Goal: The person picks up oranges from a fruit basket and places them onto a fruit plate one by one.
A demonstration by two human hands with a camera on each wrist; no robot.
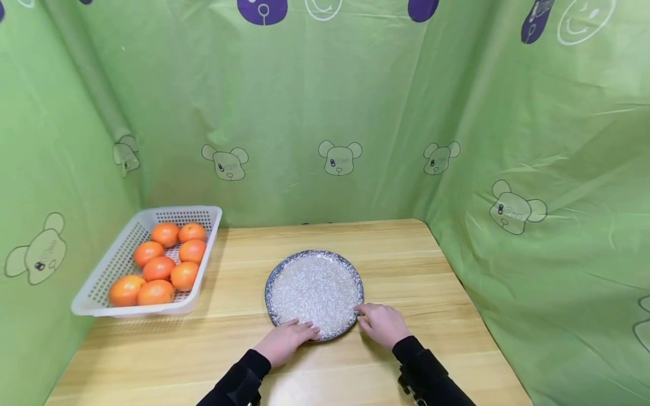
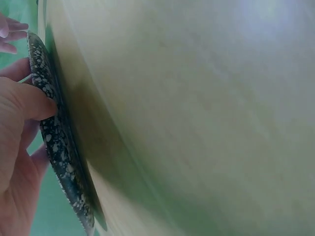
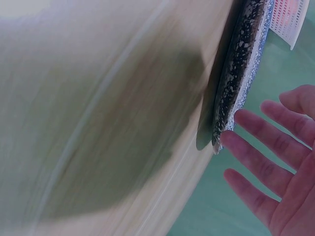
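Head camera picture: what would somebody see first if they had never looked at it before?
Probably the bright oranges, heaped in a white basket at the table's left edge against green sheets printed with bears. Next comes the speckled plate in the middle of the wooden table, with the left hand and the right hand at its near rim.

Tabletop (image 1: 416, 265): pale wood grain, smooth, slight sheen. Plate (image 1: 315, 256): speckled glaze noted. Basket (image 1: 101, 276): perforated white plastic.
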